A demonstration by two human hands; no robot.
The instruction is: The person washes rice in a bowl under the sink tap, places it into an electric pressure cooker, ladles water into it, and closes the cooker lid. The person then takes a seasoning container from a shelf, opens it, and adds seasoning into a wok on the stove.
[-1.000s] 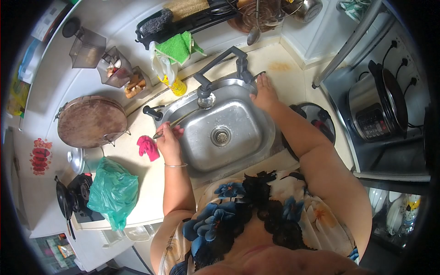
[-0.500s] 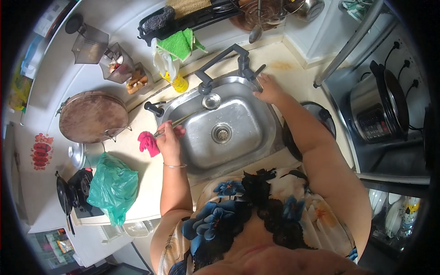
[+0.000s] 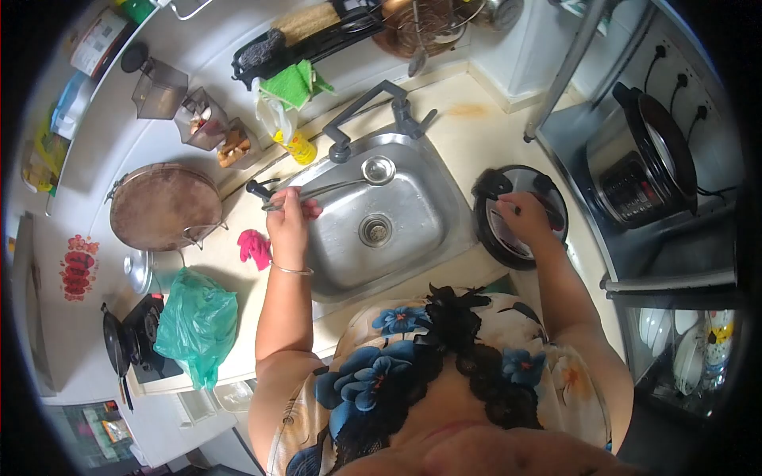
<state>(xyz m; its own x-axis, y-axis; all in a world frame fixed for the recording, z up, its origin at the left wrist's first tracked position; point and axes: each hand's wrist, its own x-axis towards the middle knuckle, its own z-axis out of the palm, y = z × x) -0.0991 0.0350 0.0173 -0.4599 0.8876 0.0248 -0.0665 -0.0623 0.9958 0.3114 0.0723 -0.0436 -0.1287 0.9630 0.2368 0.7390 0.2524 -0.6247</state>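
Note:
A metal ladle [image 3: 379, 170] hangs over the far part of the steel sink [image 3: 429, 230], its bowl close to the tap. My left hand [image 3: 289, 224] is closed around its handle at the sink's left edge. On the right of the sink lies a round black-rimmed lid [image 3: 496, 235] with a pale centre. My right hand [image 3: 524, 216] is over the lid's middle, fingers curled around a small dark part that looks like its knob. The black tap [image 3: 361, 107] stands behind the basin, with its lever [image 3: 429, 119] sticking out to the right.
A pink cloth [image 3: 254, 248] and a green plastic bag [image 3: 198, 325] lie left of the sink. A round wooden board [image 3: 165, 206] leans at the wall. A yellow bottle [image 3: 300, 148] stands behind the basin. An electric cooker [image 3: 635, 170] sits on a shelf at right.
My right hand has left the tap lever and moved down to the lid. The ladle bowl has shifted slightly right, still in my left hand. The tap lever now shows uncovered.

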